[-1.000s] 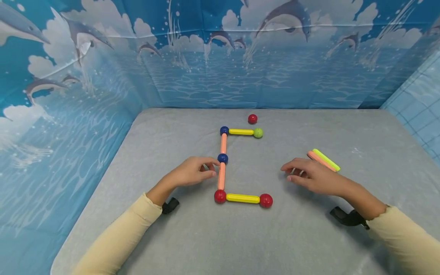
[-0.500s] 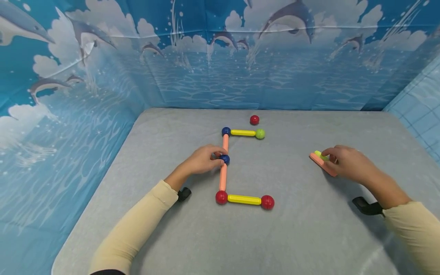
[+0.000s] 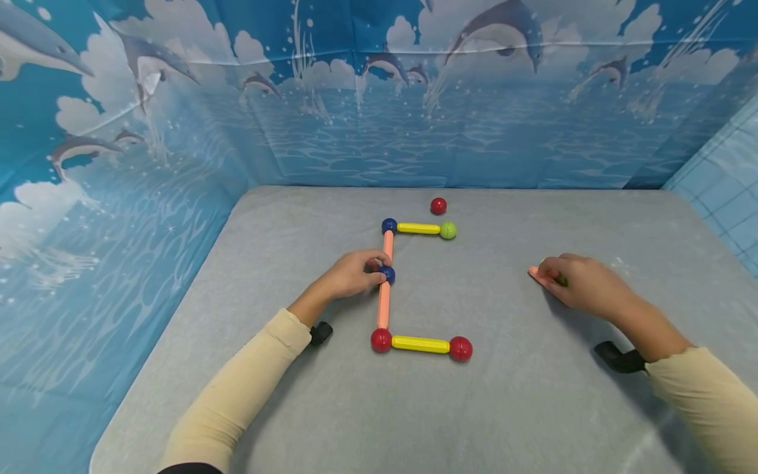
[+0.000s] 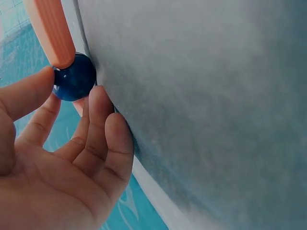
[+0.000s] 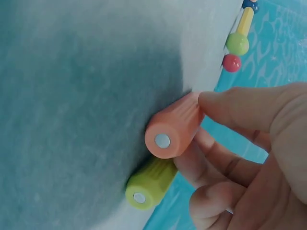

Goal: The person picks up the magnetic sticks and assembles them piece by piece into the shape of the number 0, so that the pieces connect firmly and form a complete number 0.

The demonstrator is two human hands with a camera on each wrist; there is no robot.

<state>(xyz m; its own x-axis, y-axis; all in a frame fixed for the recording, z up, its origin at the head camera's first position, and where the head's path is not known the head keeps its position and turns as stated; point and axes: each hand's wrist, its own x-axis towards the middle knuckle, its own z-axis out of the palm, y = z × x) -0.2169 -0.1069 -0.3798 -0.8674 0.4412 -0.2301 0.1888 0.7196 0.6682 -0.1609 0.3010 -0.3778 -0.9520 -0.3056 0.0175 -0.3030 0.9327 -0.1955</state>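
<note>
A chain of sticks and balls lies flat on the grey table (image 3: 509,408). My left hand (image 3: 379,271) pinches its middle blue ball (image 3: 388,275) between thumb and fingers. In the left wrist view that hand (image 4: 72,86) touches the blue ball (image 4: 74,82) from both sides, under an orange stick (image 4: 50,31). To the right, my right hand (image 3: 556,276) covers two loose sticks, with only an orange stick's tip (image 3: 534,271) showing. In the right wrist view the thumb (image 5: 225,103) presses the orange stick (image 5: 175,127), and the fingers curl behind it beside the yellow-green stick (image 5: 152,182).
The chain runs from a green ball (image 3: 448,230) through a yellow stick (image 3: 418,228) and a top blue ball (image 3: 388,226), then down to a red ball (image 3: 381,340), yellow stick (image 3: 420,344) and red ball (image 3: 460,349). A loose red ball (image 3: 438,206) sits behind. Dolphin-print walls (image 3: 177,131) surround the table.
My right hand moved right to the two loose sticks and closed over them. My left hand moved forward onto the middle blue ball and holds it.
</note>
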